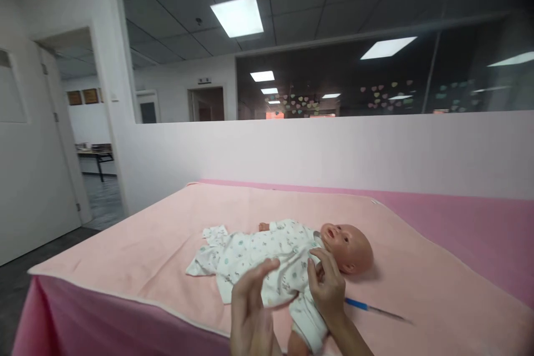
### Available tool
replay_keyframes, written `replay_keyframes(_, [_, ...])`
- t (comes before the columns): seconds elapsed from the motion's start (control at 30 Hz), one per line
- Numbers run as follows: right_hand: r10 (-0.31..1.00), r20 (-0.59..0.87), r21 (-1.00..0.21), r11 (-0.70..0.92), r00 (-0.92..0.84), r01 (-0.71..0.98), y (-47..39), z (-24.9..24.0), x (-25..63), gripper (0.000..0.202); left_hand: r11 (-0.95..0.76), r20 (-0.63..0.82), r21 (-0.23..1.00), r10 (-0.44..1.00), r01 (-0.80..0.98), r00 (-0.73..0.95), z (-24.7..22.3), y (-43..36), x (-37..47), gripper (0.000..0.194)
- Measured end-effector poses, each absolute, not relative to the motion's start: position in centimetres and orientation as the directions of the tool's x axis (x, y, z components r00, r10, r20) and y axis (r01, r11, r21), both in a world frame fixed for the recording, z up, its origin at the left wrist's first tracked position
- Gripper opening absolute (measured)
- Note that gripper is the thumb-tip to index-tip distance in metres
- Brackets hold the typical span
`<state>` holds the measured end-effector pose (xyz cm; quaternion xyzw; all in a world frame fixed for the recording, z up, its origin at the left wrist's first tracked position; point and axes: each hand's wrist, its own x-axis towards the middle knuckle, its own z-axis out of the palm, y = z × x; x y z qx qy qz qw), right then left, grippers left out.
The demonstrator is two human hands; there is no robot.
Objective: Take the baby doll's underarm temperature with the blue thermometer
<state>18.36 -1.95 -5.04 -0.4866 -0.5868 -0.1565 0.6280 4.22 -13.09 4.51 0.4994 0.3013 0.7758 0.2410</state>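
White printed outfit point(250, 250) on doll point(352, 247), both arms sleeved; fastening unclear. Right hand point(329, 288) curled at chest, pinch uncertain. Left hand point(251, 306) open, toward the outfit's legs. Doll's head just beyond right fingers.

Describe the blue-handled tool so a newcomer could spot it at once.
On the pale pink cloth lies a doll. Near its head, beside the right hand, is the tool. Unlike both, it is slim and straight, with a blue handle and grey shaft.

Doll point(352, 247) on pink blanket point(142, 256); right hand point(327, 283) near collar point(317, 242), left hand point(252, 311) open (slightly blurred).
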Motion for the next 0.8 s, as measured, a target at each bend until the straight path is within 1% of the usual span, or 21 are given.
replay_keyframes(0.07, [0.400, 0.846, -0.513, 0.427, 0.353, 0.745, -3.6, -5.1, 19.4, 0.020, -0.627, 0.601, 0.779, 0.739, 0.015, -0.304, 4.6, -9.6, 5.3, 0.026])
replay_keyframes(0.1, [0.412, 0.825, -0.543, 0.392, 0.386, 0.743, -4.6, -5.2, 20.0, 0.020, -0.607, 0.613, 0.788, 0.756, 0.102, -0.232, 4.3, -7.6, 5.6, 0.025])
replay_keyframes(0.13, [0.426, 0.806, -0.566, 0.349, 0.412, 0.747, -5.6, -5.3, 20.7, 0.020, -0.612, 0.645, 0.763, 0.740, 0.207, -0.189, 3.8, -5.6, 5.9, 0.023])
replay_keyframes(0.23, [0.457, 0.760, -0.582, 0.159, 0.463, 0.798, -8.3, -6.0, 23.6, 0.021, -0.632, 0.724, 0.604, 0.689, 0.486, -0.003, 1.6, -0.4, 6.5, 0.019])
replay_keyframes(0.33, [0.484, 0.743, -0.508, -0.041, 0.462, 0.860, -10.2, -6.9, 27.1, 0.021, -0.676, 0.717, 0.400, 0.651, 0.618, 0.249, -0.2, 2.1, 6.9, 0.017])
replay_keyframes(0.4, [0.530, 0.720, -0.457, -0.124, 0.448, 0.881, -11.0, -7.6, 29.2, 0.023, -0.686, 0.702, 0.293, 0.627, 0.666, 0.336, -0.7, 2.5, 7.1, 0.018])
replay_keyframes(0.5, [0.609, 0.659, -0.402, -0.211, 0.442, 0.891, -11.4, -8.5, 30.9, 0.029, -0.676, 0.717, 0.230, 0.605, 0.700, 0.348, -1.0, 2.1, 7.3, 0.021])
replay_keyframes(0.63, [0.658, 0.608, -0.349, -0.280, 0.444, 0.894, -11.5, -8.7, 31.0, 0.027, -0.679, 0.729, 0.231, 0.595, 0.697, 0.337, -1.1, 1.5, 7.3, 0.023])
replay_keyframes(0.73, [0.663, 0.605, -0.350, -0.276, 0.441, 0.895, -11.5, -8.4, 30.7, 0.021, -0.678, 0.722, 0.292, 0.619, 0.675, 0.309, -1.3, 1.4, 7.2, 0.022])
replay_keyframes(0.8, [0.663, 0.612, -0.349, -0.263, 0.431, 0.899, -11.6, -8.3, 30.7, 0.020, -0.669, 0.707, 0.392, 0.658, 0.632, 0.258, -1.1, 1.4, 7.4, 0.020])
